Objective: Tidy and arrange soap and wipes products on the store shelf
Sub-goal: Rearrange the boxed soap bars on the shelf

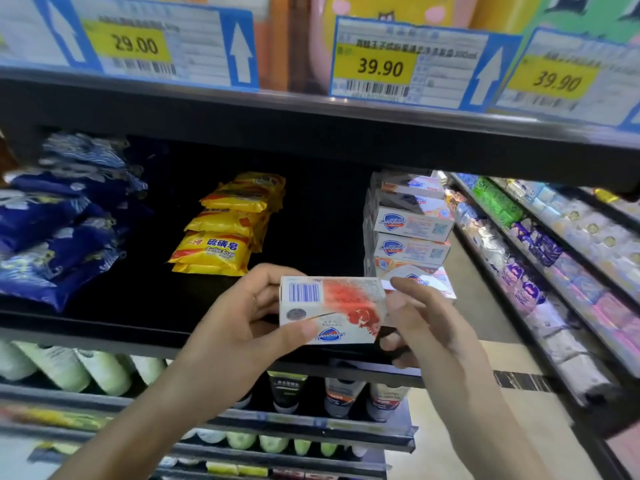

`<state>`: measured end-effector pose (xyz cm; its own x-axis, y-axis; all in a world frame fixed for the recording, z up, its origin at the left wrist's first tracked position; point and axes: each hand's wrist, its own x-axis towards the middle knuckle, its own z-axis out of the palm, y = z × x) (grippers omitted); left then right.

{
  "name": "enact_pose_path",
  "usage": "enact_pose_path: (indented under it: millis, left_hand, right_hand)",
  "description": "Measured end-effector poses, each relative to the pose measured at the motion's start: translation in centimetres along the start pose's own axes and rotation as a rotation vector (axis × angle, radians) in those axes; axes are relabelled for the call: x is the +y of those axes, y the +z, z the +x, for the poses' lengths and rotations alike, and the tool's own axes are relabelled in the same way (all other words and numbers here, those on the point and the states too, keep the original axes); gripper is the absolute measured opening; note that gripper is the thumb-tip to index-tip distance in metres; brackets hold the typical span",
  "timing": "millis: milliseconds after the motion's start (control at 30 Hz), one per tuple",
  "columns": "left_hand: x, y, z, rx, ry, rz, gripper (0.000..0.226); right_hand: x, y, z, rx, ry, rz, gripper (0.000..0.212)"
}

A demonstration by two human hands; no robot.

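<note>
Since the soap box is up in front of the shelf instead of sitting on it, we're guessing it's being turned over to check which way it should face. Our left hand has it gripped, thumb across the front face and fingers curled behind the top edge, while our right hand pinches the other end with curled fingers. It's upside down to us, so the blue Safeguard shield reads inverted, next to a barcode and a red splash graphic (the small print is too blurry).

Just behind, the stack of Safeguard boxes stands at the shelf's right end, probably where this one belongs. Further left, the yellow packs read "Sulfur Soap" plus Chinese characters, and blue packets slump in a pile. Up top, price tags read 29.00, 39.90, 39.90.
</note>
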<state>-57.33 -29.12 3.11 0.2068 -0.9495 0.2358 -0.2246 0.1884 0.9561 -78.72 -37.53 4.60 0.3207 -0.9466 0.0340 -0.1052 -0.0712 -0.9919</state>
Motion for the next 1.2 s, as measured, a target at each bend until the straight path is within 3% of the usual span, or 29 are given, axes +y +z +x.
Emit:
enact_pose_path:
  millis: [100, 167, 233, 333, 433, 567, 800, 967, 1200]
  left_hand:
    - [-0.3, -0.3, -0.2, -0.011, 0.076, 0.036, 0.037]
    - [-0.5, -0.4, -0.3, -0.040, 0.109, 0.089, 0.039]
    - [-0.6, -0.5, -0.3, -0.061, 0.123, 0.137, 0.040]
    - [-0.7, -0.4, -0.2, -0.069, 0.102, 0.148, 0.046]
    - [-1.1, -0.6, -0.2, -0.075, 0.040, 0.097, 0.059]
    - [-1.1, -1.5, -0.1, -0.144, -0.127, -0.084, 0.073]
    - [-1.0, -1.2, 0.7, -0.033, -0.450, -0.175, 0.079]
    - [-0.3, -1.0, 0.1, -0.127, -0.459, -0.248, 0.050]
    - [0.3, -1.3, -0.4, -0.152, -0.352, -0.161, 0.040]
  right_hand:
    - [-0.9, 0.4, 0.1, -0.332, 0.164, 0.125, 0.037]
    - [-0.6, 0.7, 0.2, -0.425, 0.222, 0.142, 0.027]
    - [0.0, 1.3, 1.0, -0.388, 0.220, 0.236, 0.027]
    - [0.6, 0.9, 0.7, -0.353, 0.194, 0.360, 0.043]
    - [0.6, 1.1, 1.1, -0.302, 0.156, 0.380, 0.039]
    - [0.6, 0.9, 1.0, -0.292, 0.071, 0.386, 0.045]
    - [0.5, 1.2, 0.5, -0.390, -0.139, 0.200, 0.054]
    - [1.4, 1.6, 0.3, -0.433, -0.211, 0.141, 0.062]
    - [1.4, 1.7, -0.1, -0.423, -0.239, 0.022, 0.079]
